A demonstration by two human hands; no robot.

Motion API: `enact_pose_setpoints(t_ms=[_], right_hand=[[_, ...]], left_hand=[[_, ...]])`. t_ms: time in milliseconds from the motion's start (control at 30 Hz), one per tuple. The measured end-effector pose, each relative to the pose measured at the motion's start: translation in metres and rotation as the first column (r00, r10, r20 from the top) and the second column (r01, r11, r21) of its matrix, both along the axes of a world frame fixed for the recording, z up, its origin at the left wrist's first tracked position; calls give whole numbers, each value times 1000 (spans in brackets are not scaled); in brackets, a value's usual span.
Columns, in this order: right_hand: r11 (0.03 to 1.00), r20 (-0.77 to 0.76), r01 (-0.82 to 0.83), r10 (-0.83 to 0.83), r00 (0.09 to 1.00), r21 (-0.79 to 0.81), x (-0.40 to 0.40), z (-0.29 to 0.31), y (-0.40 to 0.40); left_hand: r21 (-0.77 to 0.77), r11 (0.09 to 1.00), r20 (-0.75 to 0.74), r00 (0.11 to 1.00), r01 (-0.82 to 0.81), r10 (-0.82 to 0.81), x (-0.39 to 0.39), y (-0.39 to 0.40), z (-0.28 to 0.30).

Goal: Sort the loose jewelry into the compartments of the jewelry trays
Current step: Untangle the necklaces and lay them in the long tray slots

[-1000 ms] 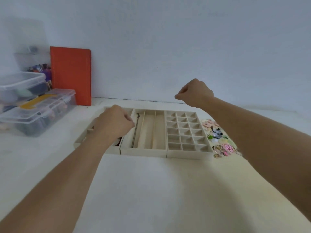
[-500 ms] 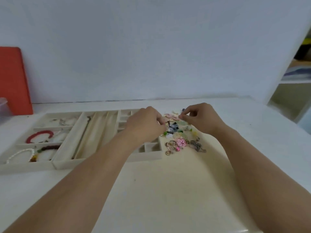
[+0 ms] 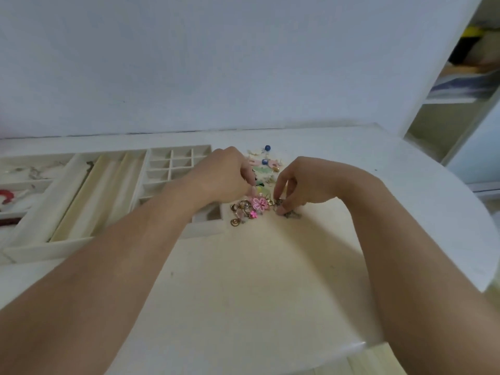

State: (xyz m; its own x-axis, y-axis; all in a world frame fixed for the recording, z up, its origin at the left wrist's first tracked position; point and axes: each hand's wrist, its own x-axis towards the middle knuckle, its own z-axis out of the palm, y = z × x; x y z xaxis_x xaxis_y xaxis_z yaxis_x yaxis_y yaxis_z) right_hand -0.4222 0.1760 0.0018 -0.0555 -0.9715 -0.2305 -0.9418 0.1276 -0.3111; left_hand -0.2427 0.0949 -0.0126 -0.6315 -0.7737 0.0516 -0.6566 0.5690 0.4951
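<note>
Cream trays (image 3: pixel 81 240): three jewelry trays side by side at nine o'clock of the hands; far-left one holds a red bracelet (image 3: pixel 6 196), middle has long slots, right one a grid of small cells (image 3: pixel 173 165).
Left hand (image 3: pixel 226 175): reaches over the grid tray's right edge, fingers curled down into the pile's left side; whether it pinches a piece I cannot tell, the fingertips are hidden.
Loose jewelry (image 3: pixel 259 185): on the table just right of the grid tray, between the two hands; the pile's long axis runs twelve to six, from a blue bead (image 3: pixel 267 148) down past a pink flower (image 3: pixel 260 203) to gold rings (image 3: pixel 239 212).
Right hand (image 3: pixel 304 182): at three o'clock of the pile, thumb and fingers pinching a small dark metal piece (image 3: pixel 278 204) at its lower right edge.
Key relation: cells lie at nine o'clock of the pile, so the left hand is nearer them; a piece lifted by the right hand would likely cross the pile.
</note>
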Motion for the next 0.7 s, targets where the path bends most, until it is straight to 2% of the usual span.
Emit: enact_pose_setpoints(t_ms=[167,267,367,500,600,700], right_hand=[[999,-22,-28,29,999,37,3,-1,2],[1000,-4,-8,8,1000,3,-1,3,4],[998,153,30,-20,988,-64,-12,10,9],[996,421,5,34,907,-91,-18,17,15],[994,537,12,50,842,-110,-19,18,15],[989,627,30,71,776,-148,-21,20,15]], left_hand=[[-5,1000,-27,999,16,-16,1,-3,1],[-10,1000,-62,998,26,-26,1,-2,2],[41,998,-92,995,53,-49,1,1,4],[158,977,-123,984,145,-126,0,10,7],[254,935,-188,961,246,-202,-1,16,11],[259,925,-225,949,279,-223,-2,19,13]])
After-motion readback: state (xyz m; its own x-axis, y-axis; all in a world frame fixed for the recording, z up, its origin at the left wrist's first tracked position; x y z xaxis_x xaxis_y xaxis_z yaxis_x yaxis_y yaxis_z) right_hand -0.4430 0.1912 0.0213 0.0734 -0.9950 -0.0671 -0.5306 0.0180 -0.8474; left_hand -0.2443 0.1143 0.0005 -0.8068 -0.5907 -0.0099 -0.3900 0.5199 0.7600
